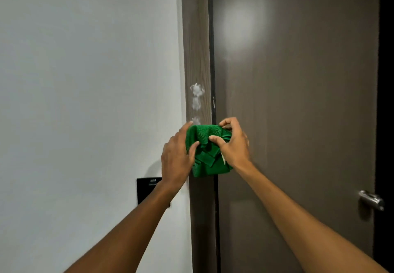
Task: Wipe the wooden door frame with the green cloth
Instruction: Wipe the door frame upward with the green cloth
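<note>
A brown wooden door frame [197, 49] runs top to bottom through the middle of the view. White foam patches [197, 93] cling to it at mid height. A bunched green cloth [205, 151] is held in front of the frame just below the foam. My left hand [177, 153] grips the cloth's left side. My right hand [233, 142] grips its right side and top edge, thumb pressed into the folds.
A white wall [85, 81] fills the left, with a black wall panel [147, 189] partly behind my left forearm. The shut brown door [298, 102] lies right of the frame, and its metal handle [371, 199] sticks out at the lower right.
</note>
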Demonstrator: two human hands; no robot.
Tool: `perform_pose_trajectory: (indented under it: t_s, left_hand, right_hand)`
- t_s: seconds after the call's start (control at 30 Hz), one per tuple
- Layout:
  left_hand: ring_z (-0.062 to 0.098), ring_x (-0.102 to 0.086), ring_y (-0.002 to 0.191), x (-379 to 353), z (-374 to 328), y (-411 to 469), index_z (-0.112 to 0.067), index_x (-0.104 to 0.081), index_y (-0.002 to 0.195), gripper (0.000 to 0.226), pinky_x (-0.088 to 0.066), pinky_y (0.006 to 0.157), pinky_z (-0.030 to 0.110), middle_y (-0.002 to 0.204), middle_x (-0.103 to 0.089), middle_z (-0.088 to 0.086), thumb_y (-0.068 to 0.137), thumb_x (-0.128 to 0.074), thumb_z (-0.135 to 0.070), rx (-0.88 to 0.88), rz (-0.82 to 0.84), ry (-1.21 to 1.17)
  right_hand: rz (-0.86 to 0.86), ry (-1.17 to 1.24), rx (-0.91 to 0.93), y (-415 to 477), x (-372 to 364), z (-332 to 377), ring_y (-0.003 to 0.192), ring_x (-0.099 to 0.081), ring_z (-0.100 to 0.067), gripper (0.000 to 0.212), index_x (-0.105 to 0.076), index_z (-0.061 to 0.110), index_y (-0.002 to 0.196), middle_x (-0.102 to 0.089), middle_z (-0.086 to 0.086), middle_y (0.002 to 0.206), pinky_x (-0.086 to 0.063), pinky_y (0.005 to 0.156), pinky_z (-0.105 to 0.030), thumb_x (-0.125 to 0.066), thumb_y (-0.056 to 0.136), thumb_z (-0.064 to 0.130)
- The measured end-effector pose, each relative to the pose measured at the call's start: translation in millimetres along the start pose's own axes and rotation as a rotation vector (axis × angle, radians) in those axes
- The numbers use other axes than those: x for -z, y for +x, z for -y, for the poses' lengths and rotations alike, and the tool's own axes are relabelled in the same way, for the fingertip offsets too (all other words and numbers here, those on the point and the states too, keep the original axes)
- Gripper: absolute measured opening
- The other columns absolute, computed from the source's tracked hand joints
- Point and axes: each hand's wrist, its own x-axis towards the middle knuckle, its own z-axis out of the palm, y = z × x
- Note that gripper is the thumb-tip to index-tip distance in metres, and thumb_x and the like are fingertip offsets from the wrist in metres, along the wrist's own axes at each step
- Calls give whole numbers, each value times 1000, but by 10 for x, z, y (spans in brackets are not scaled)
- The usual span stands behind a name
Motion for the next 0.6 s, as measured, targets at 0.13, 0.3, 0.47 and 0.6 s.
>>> perform_pose_trajectory:
  t_s: [0.13, 0.3, 0.47, 0.6]
  left_hand:
    - [26, -62, 101, 7, 206, 172, -25, -39, 143, 60, -54, 84, 43, 114, -67, 7, 91, -64, -39, 36, 4, 103]
    - [26, -33, 139, 174, 632, 302, -29, -35, 148, 65, -32, 110, 49, 152, -39, 9, 91, -37, -60, -48, -39, 370]
    - [26, -16, 152, 214, 980, 616, -27, -27, 154, 62, -13, 120, 51, 165, -17, 11, 97, -27, -52, -178, 63, 621]
    - [25, -4, 154, 24, 1247, 593, -25, -13, 157, 65, -10, 123, 53, 167, -5, 9, 99, -23, -52, -228, -12, 687]
  right_hand:
    - [-34, -262, 154, 136, -235, 10, 101, -56, -20, 30, -56, 15, 108, -55, -4, 115, -54, 84, -35, -73, 83, 19]
    - [-237, -687, 534, 39, -353, -184, 121, -60, -31, 33, -71, 14, 109, -65, -12, 129, -40, 93, -43, -73, 77, 4]
    - [-126, -571, 405, -272, -590, -357, 145, -34, -24, 50, -46, 12, 144, -40, -6, 154, -24, 116, -46, -40, 94, 21]
    - [-50, -615, 266, -292, -846, -456, 153, -1, -23, 82, -8, 17, 156, -4, -3, 166, -3, 122, -51, -25, 93, 66]
